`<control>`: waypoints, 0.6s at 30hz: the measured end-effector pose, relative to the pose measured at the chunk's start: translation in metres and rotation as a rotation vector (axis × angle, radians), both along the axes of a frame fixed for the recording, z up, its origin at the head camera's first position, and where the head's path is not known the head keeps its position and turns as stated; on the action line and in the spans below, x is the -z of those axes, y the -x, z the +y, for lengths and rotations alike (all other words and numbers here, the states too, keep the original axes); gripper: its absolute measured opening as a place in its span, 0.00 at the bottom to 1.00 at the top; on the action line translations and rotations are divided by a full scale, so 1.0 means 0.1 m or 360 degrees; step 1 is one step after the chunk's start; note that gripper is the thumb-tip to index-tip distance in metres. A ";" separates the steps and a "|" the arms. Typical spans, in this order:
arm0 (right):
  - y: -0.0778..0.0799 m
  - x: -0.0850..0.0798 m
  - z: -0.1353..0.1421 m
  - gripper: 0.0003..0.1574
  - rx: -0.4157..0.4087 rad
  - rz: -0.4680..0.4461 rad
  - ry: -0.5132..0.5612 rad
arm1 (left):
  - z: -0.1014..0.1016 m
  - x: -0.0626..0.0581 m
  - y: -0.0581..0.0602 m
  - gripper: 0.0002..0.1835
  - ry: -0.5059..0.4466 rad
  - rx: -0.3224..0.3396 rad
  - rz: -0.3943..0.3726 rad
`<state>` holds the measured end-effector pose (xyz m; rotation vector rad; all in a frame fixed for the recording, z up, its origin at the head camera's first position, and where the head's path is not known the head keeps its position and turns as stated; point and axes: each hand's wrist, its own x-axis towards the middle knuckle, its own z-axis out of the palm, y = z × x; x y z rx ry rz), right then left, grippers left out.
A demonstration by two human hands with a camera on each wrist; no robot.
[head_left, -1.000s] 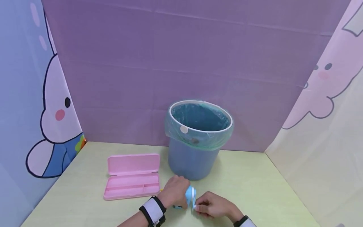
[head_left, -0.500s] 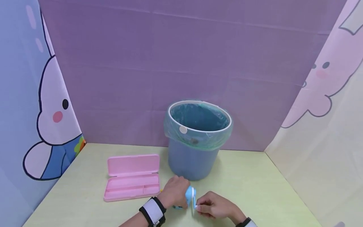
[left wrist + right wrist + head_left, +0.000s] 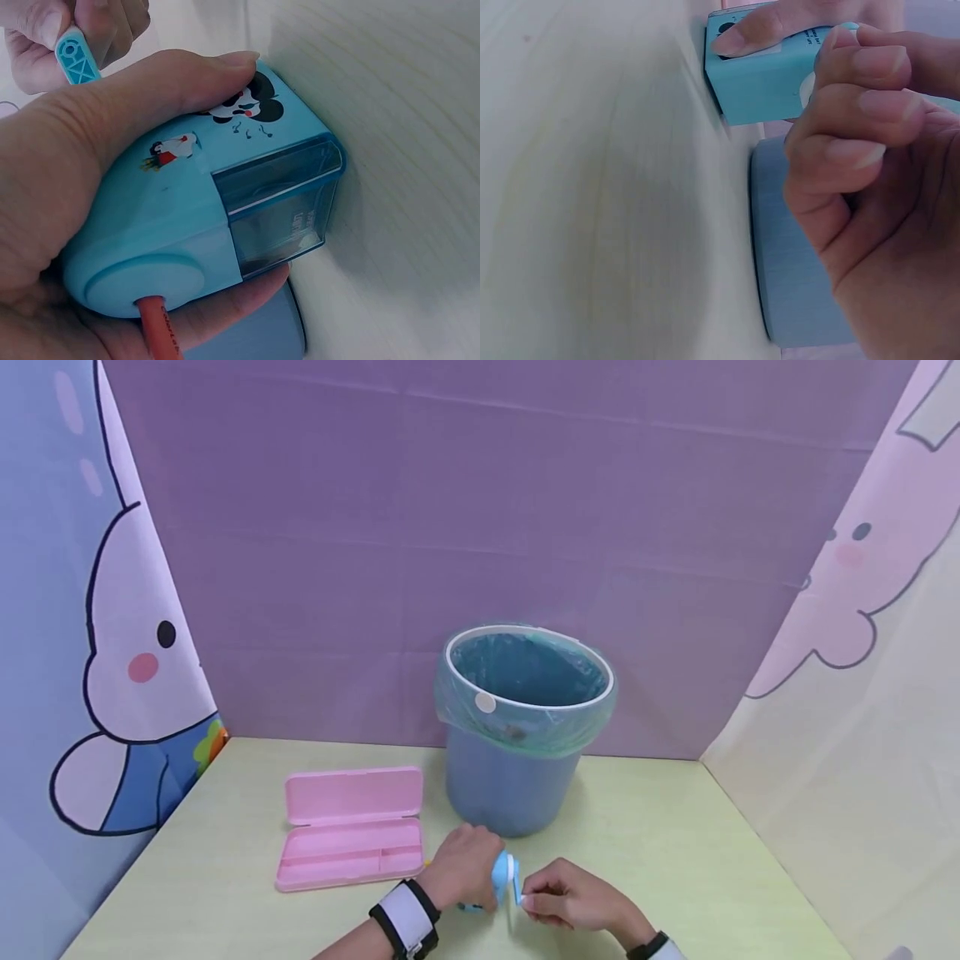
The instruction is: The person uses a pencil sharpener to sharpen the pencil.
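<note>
A light blue crank pencil sharpener (image 3: 187, 187) with cartoon prints and a clear shavings drawer (image 3: 281, 210) stands on the table. My left hand (image 3: 463, 867) grips its body, thumb across the printed face and fingers round the opposite side. From the round hole in its front sticks an orange-red pencil (image 3: 159, 330), seen in the left wrist view. On the sharpener's right side, my right hand (image 3: 573, 897) pinches the end of the blue crank handle (image 3: 517, 887) between thumb and forefinger. In the right wrist view its other fingers (image 3: 855, 154) are curled toward the palm.
A blue trash bin (image 3: 510, 785) with a green liner stands just behind the sharpener. An open pink pencil case (image 3: 348, 852) lies left of my left hand on the pale table (image 3: 660, 827). A purple backdrop (image 3: 480, 510) hangs behind.
My right hand has shifted slightly up and right with the crank handle, which has swung a little outward. My left hand and the sharpener stay in place.
</note>
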<state>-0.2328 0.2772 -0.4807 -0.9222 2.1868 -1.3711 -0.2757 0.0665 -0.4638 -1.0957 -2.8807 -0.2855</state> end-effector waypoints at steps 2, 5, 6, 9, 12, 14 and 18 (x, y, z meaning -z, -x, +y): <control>0.00 0.00 0.00 0.18 -0.0014 0.0000 0.0014 | 0.00 0.00 0.00 0.23 0.0004 0.0003 0.0001; 0.01 -0.01 0.01 0.17 -0.0034 0.0048 0.0049 | 0.00 0.01 0.00 0.23 0.0009 0.0013 -0.0001; 0.01 -0.02 0.01 0.17 -0.0034 0.0061 0.0054 | -0.01 0.01 0.00 0.23 0.0007 0.0014 -0.0004; 0.03 -0.04 0.01 0.17 -0.0034 0.0102 0.0063 | -0.01 0.00 0.00 0.23 -0.0005 0.0015 -0.0010; 0.04 -0.05 0.01 0.17 -0.0035 0.0093 0.0057 | -0.01 0.00 0.00 0.22 -0.0008 0.0012 -0.0015; 0.05 -0.06 0.01 0.17 -0.0032 0.0097 0.0069 | -0.01 0.00 0.00 0.22 -0.0010 0.0015 -0.0011; 0.06 -0.08 0.02 0.17 -0.0015 0.0124 0.0092 | -0.01 0.00 0.00 0.23 -0.0028 0.0019 0.0018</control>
